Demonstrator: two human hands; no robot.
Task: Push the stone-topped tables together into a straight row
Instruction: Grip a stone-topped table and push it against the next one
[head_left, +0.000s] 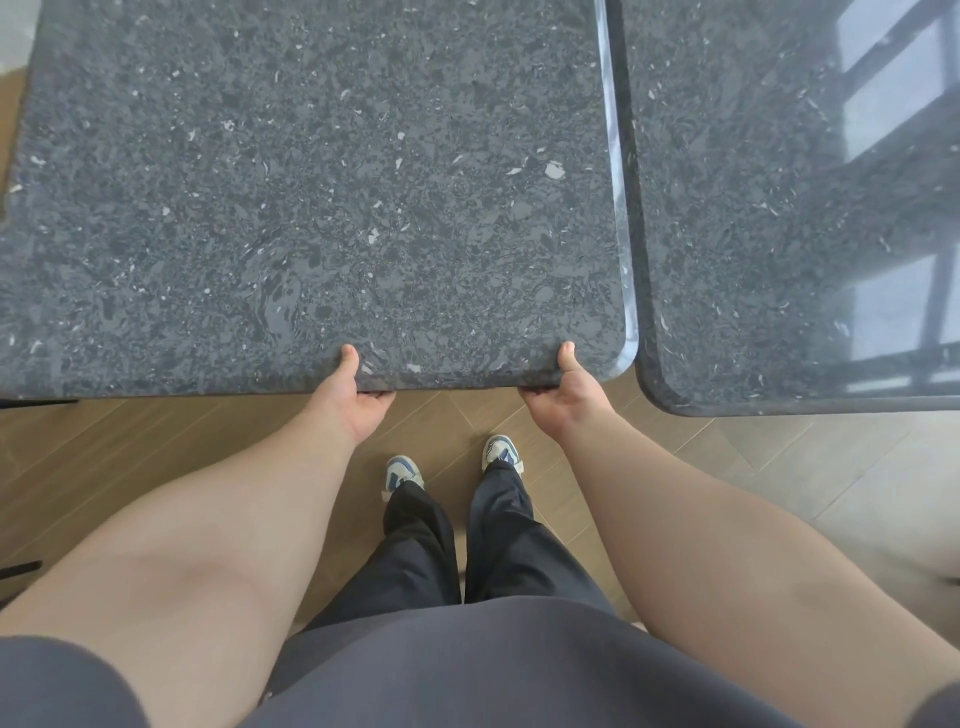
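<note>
A dark grey speckled stone-topped table (311, 208) fills the upper left of the head view. My left hand (353, 397) grips its near edge, thumb on top and fingers curled underneath. My right hand (563, 392) grips the same edge nearer the right corner, thumb up on the stone. A second stone-topped table (779, 234) stands to the right. A narrow dark gap runs between the two tops, and the second table's near edge sits slightly closer to me than the first's.
Wooden herringbone floor (156, 441) lies under and in front of the tables. My two feet in blue and white trainers (452, 462) stand just short of the table edge. A window frame reflects in the right tabletop. Dark metal pieces (21, 569) show at the far left.
</note>
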